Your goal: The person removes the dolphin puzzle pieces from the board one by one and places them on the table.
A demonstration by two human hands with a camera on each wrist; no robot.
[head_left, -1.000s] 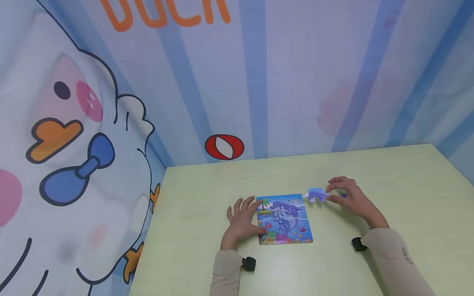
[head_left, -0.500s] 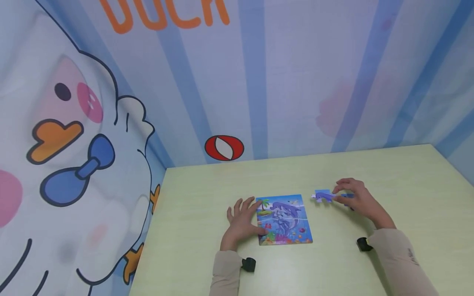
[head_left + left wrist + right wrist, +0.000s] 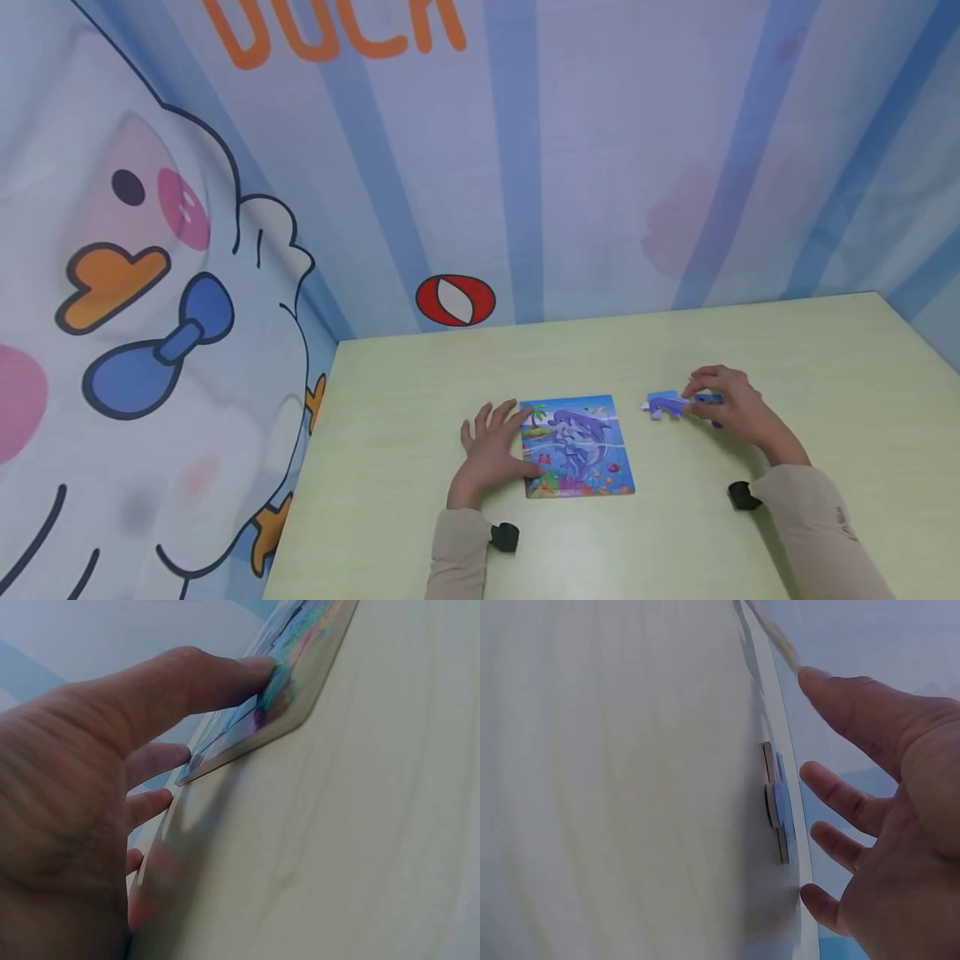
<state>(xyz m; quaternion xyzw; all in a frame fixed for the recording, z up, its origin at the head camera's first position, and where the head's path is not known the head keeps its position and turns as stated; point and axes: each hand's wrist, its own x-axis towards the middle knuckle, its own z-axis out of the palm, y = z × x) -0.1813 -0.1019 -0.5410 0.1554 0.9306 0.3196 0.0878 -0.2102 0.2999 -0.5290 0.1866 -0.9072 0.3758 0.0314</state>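
Observation:
A square dolphin jigsaw puzzle (image 3: pixel 581 446) lies flat on the table. My left hand (image 3: pixel 487 454) rests at its left edge, fingers spread; in the left wrist view the thumb (image 3: pixel 247 673) presses on the puzzle's corner area. To the right of the puzzle, my right hand (image 3: pixel 738 408) pinches a purple-and-blue jigsaw piece (image 3: pixel 664 404) between thumb and fingers. Under and behind that hand lies a second blue piece (image 3: pixel 708 400), partly hidden. In the right wrist view, the held piece (image 3: pixel 776 634) shows edge-on above the lying piece (image 3: pixel 777 795).
The pale green table (image 3: pixel 600 550) ends at a striped blue cloth backdrop (image 3: pixel 585 167). A duck print (image 3: pixel 187 333) covers the cloth on the left. Black wrist cameras (image 3: pixel 504 537) sit at both beige sleeves (image 3: pixel 810 517).
My right hand has moved right and slightly nearer with the piece, away from the puzzle and over the second piece. The left hand and the puzzle stay where they were.

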